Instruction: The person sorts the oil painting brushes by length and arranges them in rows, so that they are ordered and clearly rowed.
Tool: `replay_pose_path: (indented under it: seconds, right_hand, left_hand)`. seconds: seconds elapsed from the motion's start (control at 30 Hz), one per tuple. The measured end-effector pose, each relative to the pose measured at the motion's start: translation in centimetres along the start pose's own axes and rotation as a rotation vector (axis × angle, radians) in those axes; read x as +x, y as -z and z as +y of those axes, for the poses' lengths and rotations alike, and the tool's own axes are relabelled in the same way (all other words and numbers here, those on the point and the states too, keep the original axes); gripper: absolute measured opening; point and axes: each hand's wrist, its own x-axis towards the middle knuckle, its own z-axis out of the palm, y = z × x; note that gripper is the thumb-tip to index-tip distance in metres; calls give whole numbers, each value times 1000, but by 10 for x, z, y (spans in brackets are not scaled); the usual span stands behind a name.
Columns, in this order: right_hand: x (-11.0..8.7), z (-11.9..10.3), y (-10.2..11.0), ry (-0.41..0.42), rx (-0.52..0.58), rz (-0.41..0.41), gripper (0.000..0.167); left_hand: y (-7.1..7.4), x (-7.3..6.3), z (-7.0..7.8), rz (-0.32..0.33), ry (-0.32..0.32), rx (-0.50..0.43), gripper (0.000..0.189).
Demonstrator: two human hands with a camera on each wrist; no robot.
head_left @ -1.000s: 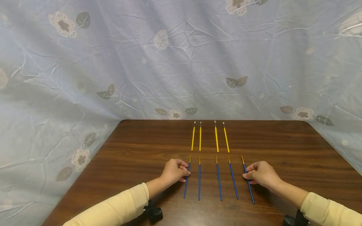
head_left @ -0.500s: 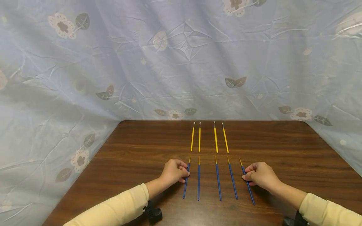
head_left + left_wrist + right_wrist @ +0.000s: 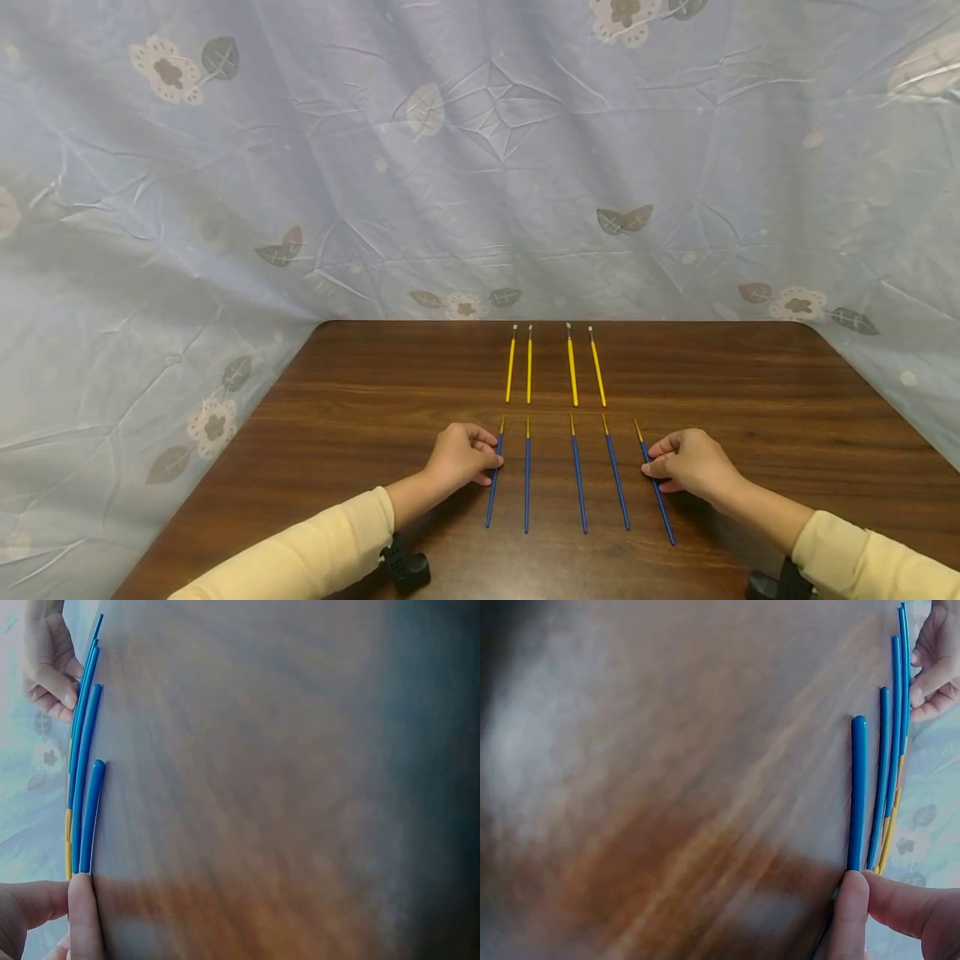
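A row of thin blue paintbrushes lies on the brown table, golden tips facing away from me. My left hand pinches the leftmost blue paintbrush between thumb and fingers. At the other end of the row, my right hand pinches the rightmost blue paintbrush, whose tip leans left. Between the hands are 3 more blue brushes, the middle one touched by neither hand. The left wrist view has the held handle rising from my fingertips; the right wrist view likewise shows a held handle.
Behind the blue row lie several yellow-handled brushes with pale tips, near the far edge of the wooden table. A pale flowered cloth hangs beyond that edge and along the left side.
The rightmost blue paintbrush has turned slightly in my right hand, its tip shifting left and a little nearer. My left hand and the other brushes stay put.
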Motion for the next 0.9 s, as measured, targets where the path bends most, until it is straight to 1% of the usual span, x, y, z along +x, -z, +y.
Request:
replay_pose_path:
  seconds: [0.27,0.37,0.67,0.8,0.9]
  right_hand:
    - [3,1,2,-26,24,-17,28]
    - [3,1,3,-23,31,-30,30]
    - [1,-1,6,-28,58,-51,36]
    - [1,-5,10,-24,65,-56,38]
    - [3,-8,16,-2,57,-56,41]
  left_hand:
    - [1,2,0,4,21,-2,22]
    - [2,3,1,5,25,-4,22]
    - [4,-2,7,8,47,-39,23]
    - [9,-3,10,-10,57,-54,25]
    - [13,-2,13,-28,63,-57,26]
